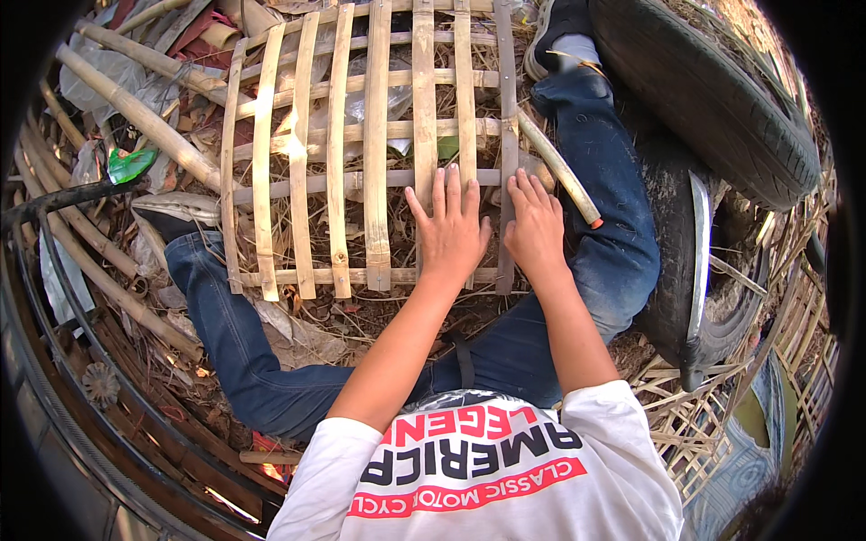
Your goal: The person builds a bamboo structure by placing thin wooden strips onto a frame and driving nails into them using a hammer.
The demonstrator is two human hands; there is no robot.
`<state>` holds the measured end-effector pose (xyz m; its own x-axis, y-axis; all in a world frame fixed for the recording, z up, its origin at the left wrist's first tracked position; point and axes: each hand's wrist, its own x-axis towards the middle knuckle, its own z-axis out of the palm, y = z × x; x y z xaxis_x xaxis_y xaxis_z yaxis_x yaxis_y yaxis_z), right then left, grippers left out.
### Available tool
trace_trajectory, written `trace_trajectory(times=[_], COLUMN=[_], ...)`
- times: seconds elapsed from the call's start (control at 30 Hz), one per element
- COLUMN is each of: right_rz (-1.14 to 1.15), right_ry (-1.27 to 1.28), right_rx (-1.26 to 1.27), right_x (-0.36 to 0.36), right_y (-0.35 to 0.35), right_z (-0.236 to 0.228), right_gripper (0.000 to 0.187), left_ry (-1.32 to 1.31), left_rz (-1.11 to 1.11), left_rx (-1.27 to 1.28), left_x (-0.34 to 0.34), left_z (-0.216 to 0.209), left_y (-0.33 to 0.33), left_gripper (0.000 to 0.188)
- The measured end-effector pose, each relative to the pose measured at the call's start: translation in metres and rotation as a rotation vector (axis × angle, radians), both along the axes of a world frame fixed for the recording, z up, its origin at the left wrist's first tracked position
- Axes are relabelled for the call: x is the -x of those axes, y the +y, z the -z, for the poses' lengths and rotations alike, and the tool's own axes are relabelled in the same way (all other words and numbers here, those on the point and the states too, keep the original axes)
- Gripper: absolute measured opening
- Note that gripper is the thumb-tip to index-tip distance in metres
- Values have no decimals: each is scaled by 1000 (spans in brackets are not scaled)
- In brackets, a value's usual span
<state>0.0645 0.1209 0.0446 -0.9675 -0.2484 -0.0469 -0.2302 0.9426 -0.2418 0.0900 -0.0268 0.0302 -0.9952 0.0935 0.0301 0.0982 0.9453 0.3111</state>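
Beside the tyre (right), both hands' fingers press the bamboo lattice.

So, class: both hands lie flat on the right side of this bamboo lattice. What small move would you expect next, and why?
Probably pressing the rightmost upright slat closer to its neighbour. The right hand lies across that slat, while the left hand lies flat on the next slats of the bamboo lattice. The uprights are unevenly spaced, and neither hand holds the stick beside it.
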Motion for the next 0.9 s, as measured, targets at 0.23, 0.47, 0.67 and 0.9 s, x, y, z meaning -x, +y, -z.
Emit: trace_trajectory(times=[0.23, 0.47, 0.67, 0.9], right_rz=[58, 20, 402, 1010], right_ry=[14, 139, 236, -75], right_rx=[54, 362, 534, 591], right_x=[-4, -65, -187, -288], right_y=[-7, 28, 150, 232], right_z=[-8, -92, -101, -11], right_gripper=[68, 59, 33, 21], left_ry=[27, 60, 162, 260], left_rz=[16, -111, -294, -548], left_rx=[-40, -25, 6, 194], left_x=[-15, -44, -60, -99], left_z=[-23, -30, -33, 6], left_y=[-2, -33, -88, -203], left_gripper=[69, 68, 65, 66])
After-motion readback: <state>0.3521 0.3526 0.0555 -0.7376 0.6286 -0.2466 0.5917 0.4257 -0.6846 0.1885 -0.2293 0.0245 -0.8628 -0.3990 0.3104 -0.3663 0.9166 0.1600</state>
